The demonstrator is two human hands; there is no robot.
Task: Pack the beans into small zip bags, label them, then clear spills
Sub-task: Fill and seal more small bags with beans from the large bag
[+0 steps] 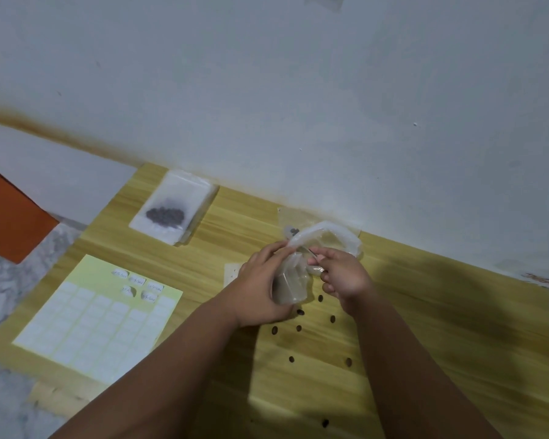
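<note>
Head view: small clear zip bag (292,282) at frame centre, held between both hands. Left hand (260,289) wraps the bag's left side, fingers curled round it. Right hand (343,278) pinches its upper edge. Loose beans (299,328) lie scattered on the surface (441,312) just below the hands. Both forearms enter from the lower edge and converge.

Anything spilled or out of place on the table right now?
Yes. Loose beans lie scattered on the wooden table below the clear bag that the left hand and right hand grip. A few labels on the label sheet look curled up.
</note>
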